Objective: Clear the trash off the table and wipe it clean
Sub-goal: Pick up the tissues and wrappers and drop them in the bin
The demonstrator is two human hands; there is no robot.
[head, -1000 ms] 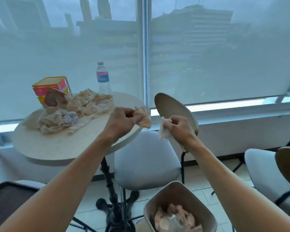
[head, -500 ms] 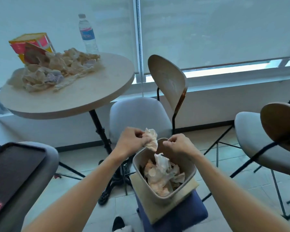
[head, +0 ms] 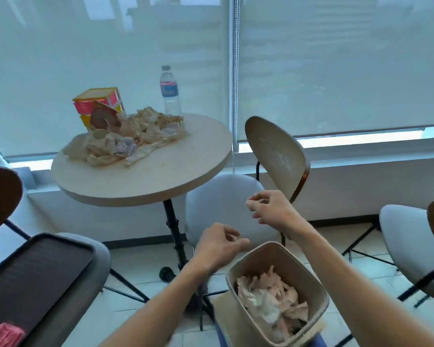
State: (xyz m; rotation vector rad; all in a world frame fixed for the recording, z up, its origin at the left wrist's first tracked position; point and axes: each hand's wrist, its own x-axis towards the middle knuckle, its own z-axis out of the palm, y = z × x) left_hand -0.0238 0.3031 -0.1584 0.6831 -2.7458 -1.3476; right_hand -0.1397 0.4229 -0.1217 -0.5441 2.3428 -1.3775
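Head view: both hands, left hand [head: 219, 242] and right hand [head: 269, 207], hang loosely curled, holding nothing; crumpled paper [head: 133, 136] lies up-left at the counter's [head: 161, 176] far edge, left hand nearer.

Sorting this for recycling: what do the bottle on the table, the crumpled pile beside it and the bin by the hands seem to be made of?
The bottle looks like clear thin plastic, see-through with a printed label. The crumpled pile looks like paper napkins or wrappers: soft creases, matte, tan and white. The bin seems to be matte beige plastic, with smooth moulded walls and rounded corners, though coated card cannot be ruled out.
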